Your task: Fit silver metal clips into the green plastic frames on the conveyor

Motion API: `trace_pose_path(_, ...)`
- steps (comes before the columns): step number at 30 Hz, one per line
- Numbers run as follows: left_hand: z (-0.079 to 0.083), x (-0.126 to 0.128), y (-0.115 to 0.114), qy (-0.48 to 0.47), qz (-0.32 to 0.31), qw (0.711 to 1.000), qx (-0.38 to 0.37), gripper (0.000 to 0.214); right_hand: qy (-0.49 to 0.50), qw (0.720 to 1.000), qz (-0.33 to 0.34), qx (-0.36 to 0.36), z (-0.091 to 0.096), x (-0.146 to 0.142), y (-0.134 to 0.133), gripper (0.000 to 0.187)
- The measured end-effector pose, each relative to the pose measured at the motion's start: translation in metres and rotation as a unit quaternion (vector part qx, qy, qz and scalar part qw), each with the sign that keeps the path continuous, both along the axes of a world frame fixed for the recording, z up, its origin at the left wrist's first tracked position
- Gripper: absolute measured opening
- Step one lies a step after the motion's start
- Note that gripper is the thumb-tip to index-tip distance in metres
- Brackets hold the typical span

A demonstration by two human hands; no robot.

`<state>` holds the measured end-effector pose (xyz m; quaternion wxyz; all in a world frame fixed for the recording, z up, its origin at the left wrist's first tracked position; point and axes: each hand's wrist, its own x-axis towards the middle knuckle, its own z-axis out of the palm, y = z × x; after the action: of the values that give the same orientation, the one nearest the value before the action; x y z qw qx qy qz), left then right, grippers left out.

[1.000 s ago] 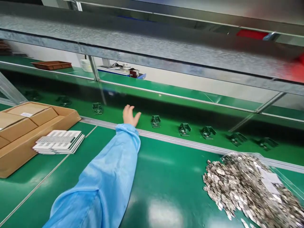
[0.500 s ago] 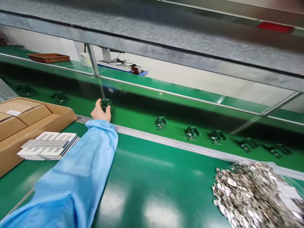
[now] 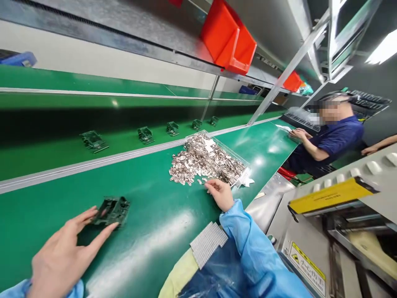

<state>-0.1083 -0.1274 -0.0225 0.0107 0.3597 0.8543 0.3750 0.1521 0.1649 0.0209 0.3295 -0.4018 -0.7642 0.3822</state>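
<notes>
Two hands are in view. We record the left hand (image 3: 58, 263) with fingers spread on either side of a dark circuit board assembly (image 3: 111, 211), thumb at its lower edge, gripping it just above the green bench (image 3: 149, 215). We find the right hand (image 3: 219, 194) loosely curled and holding nothing, its fingertips just beside a heap of metal pieces (image 3: 201, 159) in a clear plastic tray (image 3: 226, 149). We note five circuit boards (image 3: 145, 135) in a row on the belt (image 3: 46, 163) beyond the aluminium rail (image 3: 93, 164), a stack of grey sheets (image 3: 207, 244) by the right sleeve (image 3: 245, 236), and a co-worker in a navy shirt (image 3: 336, 140) at the bench's far end.
</notes>
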Motion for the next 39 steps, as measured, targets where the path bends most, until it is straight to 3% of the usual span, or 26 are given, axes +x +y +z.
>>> trace_pose_path(3,0.003,0.002,0.007,0.004,-0.041,0.999,-0.014,0.083,0.035,0.996,0.029,-0.082,0.017,0.009,-0.025,0.034)
trace_pose_path(6,0.000,-0.015,0.017,0.028,-0.158,0.986,-0.036,0.102,0.054,0.984,0.057,-0.161,0.036,0.020,-0.054,0.035)
trace_pose_path(8,-0.001,-0.023,0.026,0.011,-0.225,0.972,-0.061,0.099,0.048,0.983,0.074,-0.161,0.044,0.026,-0.074,0.033)
trace_pose_path(10,0.003,-0.019,0.032,-0.025,-0.251,0.966,-0.062,0.090,0.044,0.987,0.087,-0.129,0.047,0.030,-0.093,0.028)
trace_pose_path(14,0.017,0.033,0.040,-0.157,-0.241,0.955,0.076,0.067,0.076,0.987,0.085,-0.113,0.042,0.030,-0.127,0.018)
trace_pose_path(16,0.024,0.069,0.041,-0.247,-0.235,0.927,0.155,0.060,0.077,0.986,0.081,-0.127,0.040,0.026,-0.142,0.014)
trace_pose_path(19,0.032,0.112,0.040,-0.359,-0.253,0.873,0.210,0.057,0.059,0.990,0.085,-0.097,0.040,0.019,-0.160,0.008)
trace_pose_path(23,0.038,0.130,0.037,-0.440,-0.291,0.825,0.205,0.055,0.037,0.995,0.079,-0.057,0.041,0.012,-0.172,0.009)
trace_pose_path(33,0.036,0.129,0.034,-0.446,-0.328,0.817,0.160,0.054,0.021,0.997,0.068,-0.023,0.033,0.007,-0.182,0.013)
trace_pose_path(39,0.035,0.125,0.031,-0.431,-0.393,0.801,0.135,0.055,0.041,0.997,0.051,-0.040,0.030,0.008,-0.182,0.013)
